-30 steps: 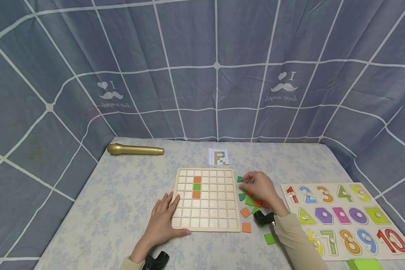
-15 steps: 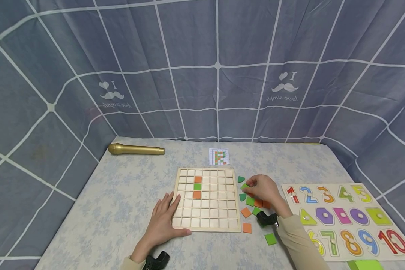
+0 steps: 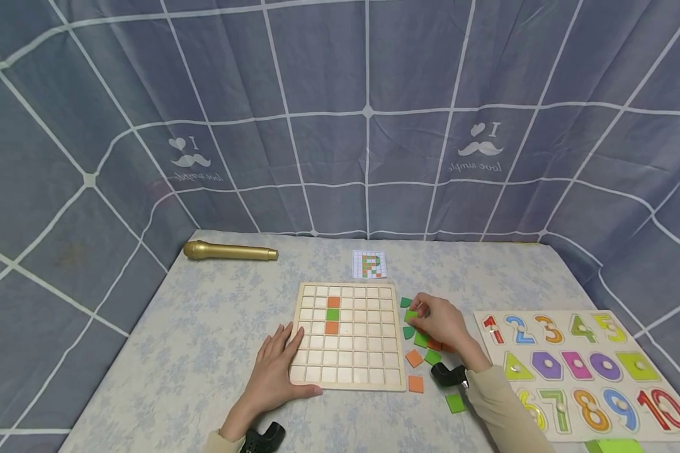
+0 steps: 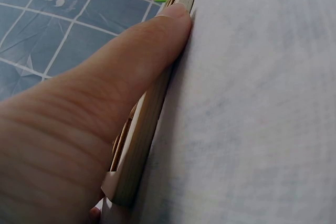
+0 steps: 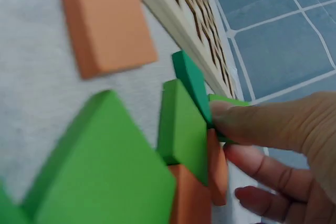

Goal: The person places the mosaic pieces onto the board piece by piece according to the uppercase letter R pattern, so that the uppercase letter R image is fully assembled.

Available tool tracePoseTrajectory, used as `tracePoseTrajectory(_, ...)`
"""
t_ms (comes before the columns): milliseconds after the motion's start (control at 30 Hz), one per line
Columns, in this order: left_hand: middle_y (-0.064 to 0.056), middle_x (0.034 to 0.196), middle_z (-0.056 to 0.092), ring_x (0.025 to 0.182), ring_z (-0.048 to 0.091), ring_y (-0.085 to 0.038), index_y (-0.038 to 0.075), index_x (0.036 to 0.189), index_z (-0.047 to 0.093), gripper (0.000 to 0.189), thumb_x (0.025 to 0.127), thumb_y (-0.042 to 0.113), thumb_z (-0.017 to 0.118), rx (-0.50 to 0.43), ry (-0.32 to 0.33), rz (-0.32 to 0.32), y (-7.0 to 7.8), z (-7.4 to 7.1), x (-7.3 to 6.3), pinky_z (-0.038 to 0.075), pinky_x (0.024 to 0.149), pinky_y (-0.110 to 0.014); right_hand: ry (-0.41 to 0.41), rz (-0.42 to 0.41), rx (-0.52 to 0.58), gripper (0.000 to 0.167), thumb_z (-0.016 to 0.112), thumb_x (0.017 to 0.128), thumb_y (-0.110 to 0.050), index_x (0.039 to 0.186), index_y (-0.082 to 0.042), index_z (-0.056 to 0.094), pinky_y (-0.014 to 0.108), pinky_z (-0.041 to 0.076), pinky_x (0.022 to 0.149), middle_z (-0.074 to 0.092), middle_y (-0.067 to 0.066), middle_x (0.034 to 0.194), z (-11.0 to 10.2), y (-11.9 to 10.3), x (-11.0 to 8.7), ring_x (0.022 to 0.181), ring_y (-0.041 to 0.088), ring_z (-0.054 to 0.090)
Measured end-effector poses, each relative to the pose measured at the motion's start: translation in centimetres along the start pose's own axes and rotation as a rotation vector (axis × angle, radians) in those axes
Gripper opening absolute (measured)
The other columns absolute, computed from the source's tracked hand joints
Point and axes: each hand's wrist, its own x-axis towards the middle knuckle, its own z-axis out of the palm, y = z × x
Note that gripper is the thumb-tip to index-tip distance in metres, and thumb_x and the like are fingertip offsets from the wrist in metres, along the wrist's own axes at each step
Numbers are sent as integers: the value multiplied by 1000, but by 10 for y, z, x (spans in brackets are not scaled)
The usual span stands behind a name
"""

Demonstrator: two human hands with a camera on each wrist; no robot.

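Pinching a flat, bright-green, straight-edged tile (image 3: 410,315) between thumb and fingers of the right hand (image 3: 443,322), just right of the wooden grid board (image 3: 360,344), while spanning its near-left corner with the left hand (image 3: 274,372) (thumb apart from straight fingers).

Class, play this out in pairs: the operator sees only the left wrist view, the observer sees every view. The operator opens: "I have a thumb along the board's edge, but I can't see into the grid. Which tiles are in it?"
Observer: Three, in one column of the board; from far to near, an orange tile, a green tile and another orange tile.

Operator: Past the thumb I catch some fingers and a scrap of green. Where is that?

Observer: Beside the board's right edge: the right hand pinches a light green tile, which in the head view shows between two dark green pieces.
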Motion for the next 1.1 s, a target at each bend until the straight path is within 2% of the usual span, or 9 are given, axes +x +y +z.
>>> tracePoseTrajectory(133, -21, 152, 23, 140, 13, -39, 5, 147, 35, 117, 59, 70, 75, 4, -4, -4, 0, 0, 0, 9, 110, -57, 44, -63, 8, 18, 79, 79, -19, 83, -17, 62, 29, 40, 50, 54, -8, 69, 3, -2, -4, 56, 10, 48)
tracePoseTrajectory(300, -21, 152, 23, 140, 12, -39, 5, 147, 35, 117, 59, 71, 75, 8, -15, -11, 1, -1, 0, 9, 110, -57, 73, -119, 126, 18, 78, 80, -17, 83, -15, 60, 28, 38, 46, 56, -8, 71, 9, -12, -7, 52, 10, 46)
tracePoseTrajectory(500, -21, 151, 24, 140, 12, -39, 5, 147, 35, 116, 59, 70, 75, 13, -14, -10, 1, -2, 0, 9, 110, -56, 40, -202, 246, 17, 78, 80, -17, 82, -14, 62, 26, 36, 46, 53, -7, 65, 24, -38, -5, 50, 9, 39)
tracePoseTrajectory(700, -22, 151, 25, 139, 14, -40, 4, 146, 36, 116, 59, 69, 76, 15, 5, 11, 1, -1, -1, 10, 109, -57, -25, -273, 304, 15, 79, 79, -18, 79, -17, 64, 24, 37, 48, 54, -10, 65, 41, -66, 0, 51, 7, 41)
tracePoseTrajectory(867, -21, 151, 26, 139, 15, -40, 4, 146, 37, 116, 59, 70, 75, 23, 20, 28, 1, -1, -1, 11, 109, -56, -67, -307, 300, 13, 78, 80, -20, 77, -20, 66, 23, 39, 49, 56, -14, 65, 54, -86, 3, 52, 5, 44)
tracePoseTrajectory(1100, -19, 153, 22, 141, 12, -37, 7, 148, 34, 117, 59, 71, 75, 6, -8, 3, 1, -2, -1, 9, 111, -54, -99, -316, 251, 12, 77, 82, -21, 76, -20, 67, 23, 41, 51, 56, -14, 67, 69, -101, 3, 54, 4, 47)
